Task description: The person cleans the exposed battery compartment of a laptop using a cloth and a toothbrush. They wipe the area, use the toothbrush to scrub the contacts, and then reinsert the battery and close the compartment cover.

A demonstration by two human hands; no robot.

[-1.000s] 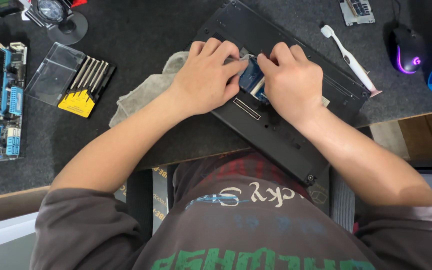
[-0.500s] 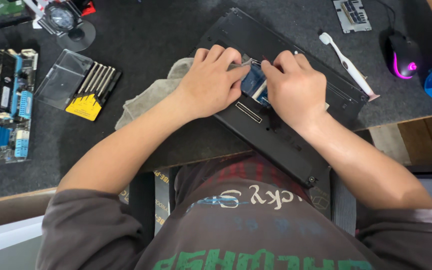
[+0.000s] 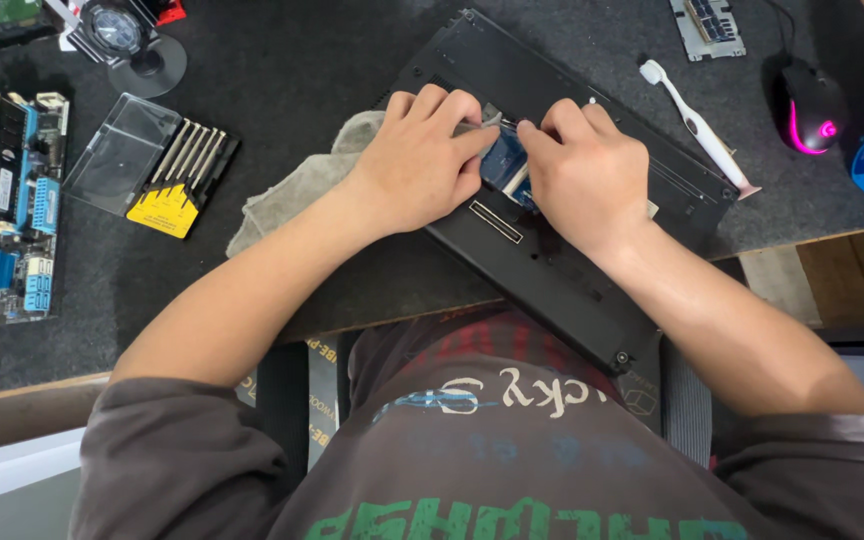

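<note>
A black laptop (image 3: 552, 270) lies bottom-up and slanted across the dark mat. In its open bay sits a small blue circuit module (image 3: 504, 165). My left hand (image 3: 422, 165) rests on the laptop's left side, with thumb and forefinger pinched at the module's upper edge. From the right, my right hand (image 3: 582, 170) meets it, its fingers curled and its fingertips on the same upper edge. Between them the hands cover most of the bay. I cannot tell whether a small grey piece at the fingertips is a tool or part of the laptop.
A grey cloth (image 3: 292, 185) lies under the laptop's left end. Left of it are an open case of screwdriver bits (image 3: 152, 165) and a motherboard (image 3: 2, 210). A white toothbrush (image 3: 697, 125), a black mouse (image 3: 812, 105) and a memory stick (image 3: 707, 25) lie to the right.
Both hands have stayed on the module bay. The fingertips have drawn closer together at its upper edge, and the view has shifted slightly.
</note>
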